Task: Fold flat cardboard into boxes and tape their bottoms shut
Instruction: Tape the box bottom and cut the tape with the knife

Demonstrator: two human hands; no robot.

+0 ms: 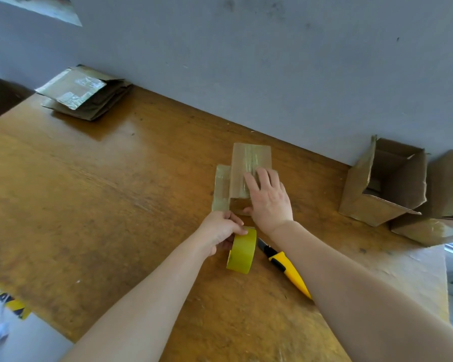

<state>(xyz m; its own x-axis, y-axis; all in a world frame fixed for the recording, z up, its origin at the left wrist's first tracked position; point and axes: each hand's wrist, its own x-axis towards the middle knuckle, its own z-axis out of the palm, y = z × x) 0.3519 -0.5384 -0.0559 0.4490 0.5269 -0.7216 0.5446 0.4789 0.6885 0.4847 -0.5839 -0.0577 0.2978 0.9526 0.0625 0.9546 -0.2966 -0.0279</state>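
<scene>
While right grip (271,202) presses flat-palmed on box (249,158), left grip (220,231) holds tape roll (242,252), knife (288,267) seemingly just beside.

Upper limbs of the person, seen from above. Left forearm (141,296) and right forearm (364,280): bare along their whole visible length, down to the wrist. Left hand (219,232) and right hand (271,202): bare. Knuckles of the right hand show plainly; the nails are too small to make out.
</scene>
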